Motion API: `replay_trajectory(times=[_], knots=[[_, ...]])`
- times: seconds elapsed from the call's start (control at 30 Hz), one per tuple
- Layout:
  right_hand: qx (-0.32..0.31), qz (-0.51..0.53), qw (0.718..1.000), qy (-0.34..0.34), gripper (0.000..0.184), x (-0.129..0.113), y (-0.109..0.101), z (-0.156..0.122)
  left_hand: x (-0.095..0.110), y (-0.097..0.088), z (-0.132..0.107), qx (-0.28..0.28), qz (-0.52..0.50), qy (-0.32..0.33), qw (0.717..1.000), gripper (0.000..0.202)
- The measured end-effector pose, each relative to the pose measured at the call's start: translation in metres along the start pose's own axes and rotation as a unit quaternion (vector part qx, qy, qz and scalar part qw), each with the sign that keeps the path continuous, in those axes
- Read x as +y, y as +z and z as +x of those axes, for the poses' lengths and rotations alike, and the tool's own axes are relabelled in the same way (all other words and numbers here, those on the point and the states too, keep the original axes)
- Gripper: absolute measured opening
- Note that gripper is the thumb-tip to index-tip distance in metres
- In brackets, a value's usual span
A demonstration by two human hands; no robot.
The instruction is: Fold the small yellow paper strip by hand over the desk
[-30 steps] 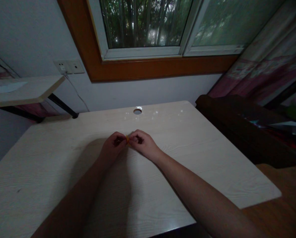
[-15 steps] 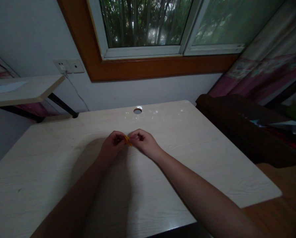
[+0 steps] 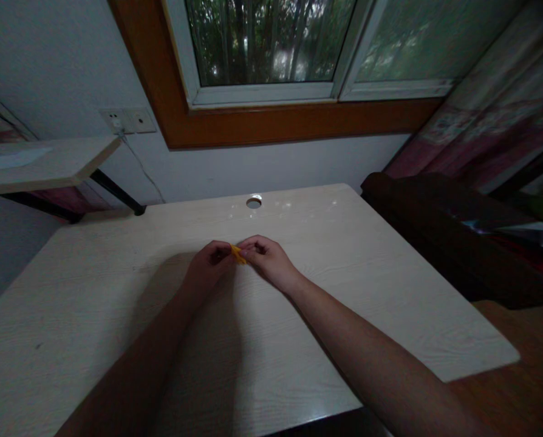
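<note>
A small yellow-orange piece [image 3: 239, 254], thin and folded-looking, is pinched between my two hands above the middle of the pale desk [image 3: 335, 273]. What it is made of is too small to tell. On its left side, my left hand [image 3: 210, 262] closes thumb and forefinger on its edge. From the other side, my right hand [image 3: 266, 258] grips it with thumb and fingers pressed together. Fingertips cover parts of the piece at both ends.
A round cable hole [image 3: 254, 203] lies near the desk's back edge. At the left, a raised shelf [image 3: 84, 161] stands on black legs. A white cord [image 3: 141, 167] hangs from the wall socket [image 3: 128, 120]. Dark wooden furniture [image 3: 412, 218] adjoins the right side, below the curtain [image 3: 472, 115].
More of the yellow-orange piece shows between my fingers, and it looks wider. My right fingers have shifted slightly on it. The hands stay in nearly the same place.
</note>
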State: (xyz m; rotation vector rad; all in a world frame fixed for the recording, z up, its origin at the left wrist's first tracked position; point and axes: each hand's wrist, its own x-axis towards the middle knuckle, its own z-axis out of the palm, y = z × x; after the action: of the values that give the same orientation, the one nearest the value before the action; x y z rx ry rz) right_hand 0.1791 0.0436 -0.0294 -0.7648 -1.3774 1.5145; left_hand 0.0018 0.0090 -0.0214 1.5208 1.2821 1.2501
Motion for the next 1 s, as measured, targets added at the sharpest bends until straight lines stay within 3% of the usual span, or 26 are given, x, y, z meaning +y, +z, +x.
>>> replay_trajectory(times=[0.13, 0.4, 0.6, 0.73, 1.0], knots=[[0.0, -0.016, 1.0, -0.01, 0.018, 0.005, 0.0, 0.0, -0.001, 0.0, 0.001, 0.004, -0.018, -0.018, 1.0, 0.02], [0.009, -0.197, 0.976, -0.093, 0.015, -0.006, 0.001, -0.007, 0.008, -0.001, 0.0, 0.018, -0.004, -0.054, 0.998, 0.015], [0.006, -0.229, 0.969, -0.096, 0.026, -0.002, 0.005, -0.009, 0.006, -0.001, 0.001, 0.013, 0.002, -0.05, 0.999, 0.015], [0.014, -0.294, 0.949, -0.114, 0.022, -0.006, 0.005, -0.01, 0.007, -0.001, 0.001, 0.008, 0.015, -0.058, 0.998, 0.013], [0.023, -0.271, 0.958, -0.096, 0.016, -0.008, 0.005, -0.011, 0.014, -0.001, -0.002, -0.006, 0.029, -0.069, 0.997, 0.009]])
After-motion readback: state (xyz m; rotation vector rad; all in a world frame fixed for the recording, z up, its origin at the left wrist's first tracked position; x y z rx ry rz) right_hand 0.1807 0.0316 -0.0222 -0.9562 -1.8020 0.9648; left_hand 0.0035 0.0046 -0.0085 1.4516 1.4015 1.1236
